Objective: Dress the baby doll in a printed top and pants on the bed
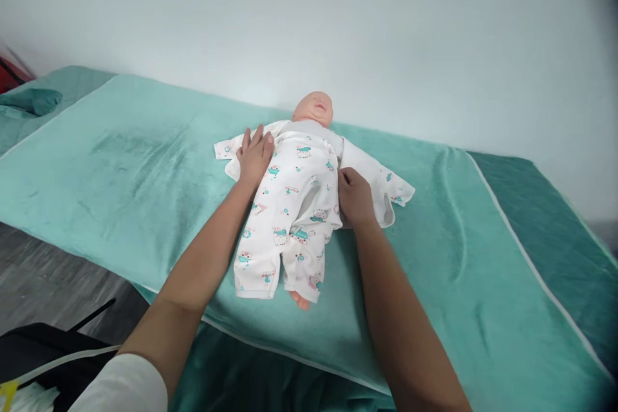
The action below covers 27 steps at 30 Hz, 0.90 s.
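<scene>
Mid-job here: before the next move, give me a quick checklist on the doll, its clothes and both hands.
1. Doll face up on the cover: ok.
2. Left hand spread flat at the upper trousers: ok.
3. Right hand gripping the trousers: cannot tell; it is curled at their other side.
4. Toes showing at both trouser legs: not ok, only one.
5. Sleeves spread to either side: ok.
6. Doll's arms inside them: cannot tell.

1 short white sleeve (126, 385) on the left arm (193, 283); left hand (255, 156) and right hand (355, 197) bare.
</scene>
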Each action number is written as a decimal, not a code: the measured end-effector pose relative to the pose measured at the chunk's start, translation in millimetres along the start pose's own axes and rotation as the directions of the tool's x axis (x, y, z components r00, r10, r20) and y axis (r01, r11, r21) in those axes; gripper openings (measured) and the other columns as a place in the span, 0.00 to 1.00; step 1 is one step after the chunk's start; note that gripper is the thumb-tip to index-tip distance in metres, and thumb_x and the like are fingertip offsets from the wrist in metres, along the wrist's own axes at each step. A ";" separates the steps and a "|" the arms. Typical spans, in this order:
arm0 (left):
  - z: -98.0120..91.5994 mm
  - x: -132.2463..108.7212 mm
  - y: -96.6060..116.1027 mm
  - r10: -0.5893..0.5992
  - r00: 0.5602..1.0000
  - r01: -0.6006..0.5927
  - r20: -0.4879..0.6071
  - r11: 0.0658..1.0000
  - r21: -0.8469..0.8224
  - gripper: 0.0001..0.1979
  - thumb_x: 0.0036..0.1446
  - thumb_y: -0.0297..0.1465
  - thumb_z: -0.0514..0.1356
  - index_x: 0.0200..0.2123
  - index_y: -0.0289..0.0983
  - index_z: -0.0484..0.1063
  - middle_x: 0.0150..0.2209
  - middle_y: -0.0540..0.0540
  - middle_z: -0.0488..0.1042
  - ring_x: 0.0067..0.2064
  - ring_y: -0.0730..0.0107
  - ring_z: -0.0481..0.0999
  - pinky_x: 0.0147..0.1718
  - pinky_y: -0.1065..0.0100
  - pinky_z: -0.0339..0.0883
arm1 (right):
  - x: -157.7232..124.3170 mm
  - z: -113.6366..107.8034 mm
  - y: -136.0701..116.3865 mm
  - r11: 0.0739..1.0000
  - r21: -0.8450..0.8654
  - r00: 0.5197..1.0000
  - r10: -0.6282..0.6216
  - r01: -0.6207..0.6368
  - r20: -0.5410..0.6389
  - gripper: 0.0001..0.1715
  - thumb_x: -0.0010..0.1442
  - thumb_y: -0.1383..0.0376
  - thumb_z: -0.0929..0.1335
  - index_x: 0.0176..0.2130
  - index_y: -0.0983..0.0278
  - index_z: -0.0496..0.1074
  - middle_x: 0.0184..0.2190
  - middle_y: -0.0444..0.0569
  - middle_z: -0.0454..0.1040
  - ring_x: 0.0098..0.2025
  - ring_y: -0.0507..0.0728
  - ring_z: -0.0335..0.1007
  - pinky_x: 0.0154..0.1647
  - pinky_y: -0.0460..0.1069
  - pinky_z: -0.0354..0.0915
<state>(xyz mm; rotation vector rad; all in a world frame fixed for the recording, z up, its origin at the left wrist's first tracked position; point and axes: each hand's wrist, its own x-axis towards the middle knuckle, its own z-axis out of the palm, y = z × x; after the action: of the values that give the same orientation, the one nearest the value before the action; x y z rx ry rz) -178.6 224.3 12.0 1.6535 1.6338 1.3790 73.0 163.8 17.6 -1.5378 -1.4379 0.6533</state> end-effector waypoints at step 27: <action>-33.6 -44.2 13.2 -0.195 0.936 0.304 0.294 0.867 -0.394 0.10 0.58 0.33 0.64 0.44 0.41 0.72 0.32 0.53 0.73 0.33 0.72 0.71 0.34 0.70 0.62 | -18.5 13.4 -6.8 0.844 0.520 0.979 0.032 -0.135 0.202 0.22 0.50 0.52 0.78 0.43 0.57 0.80 0.45 0.46 0.84 0.53 0.66 0.77 0.56 0.60 0.73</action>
<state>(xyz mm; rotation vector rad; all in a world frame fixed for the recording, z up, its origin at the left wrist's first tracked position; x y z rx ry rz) -192.2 169.8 22.0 1.2410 1.2342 1.2367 54.9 148.8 13.7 -1.1200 -1.1856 1.1687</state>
